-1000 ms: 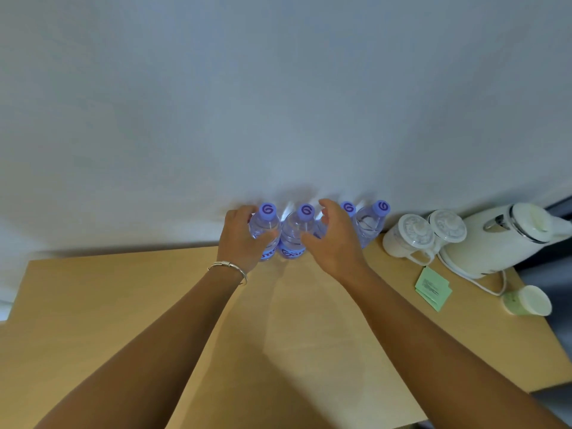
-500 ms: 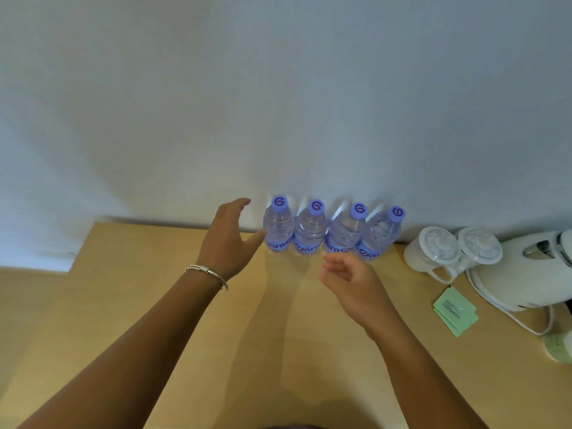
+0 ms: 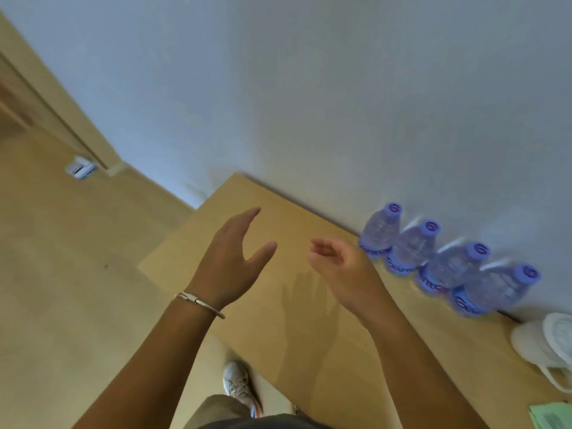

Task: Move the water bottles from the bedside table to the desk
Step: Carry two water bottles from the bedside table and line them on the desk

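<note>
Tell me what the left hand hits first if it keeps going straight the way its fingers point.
Probably nothing nearby: the left hand points up-left over the desk corner, away from the bottles, toward the wall. Depth is unclear.

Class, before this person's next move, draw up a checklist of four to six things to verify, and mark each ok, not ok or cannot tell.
1. Left hand empty: ok.
2. Right hand empty: ok.
3. Four water bottles on the desk, in a row by the wall: ok.
4. All bottles upright: ok.
5. Bedside table cleared of bottles: cannot tell, out of view.
6. Cups apart from the bottles: ok.
</note>
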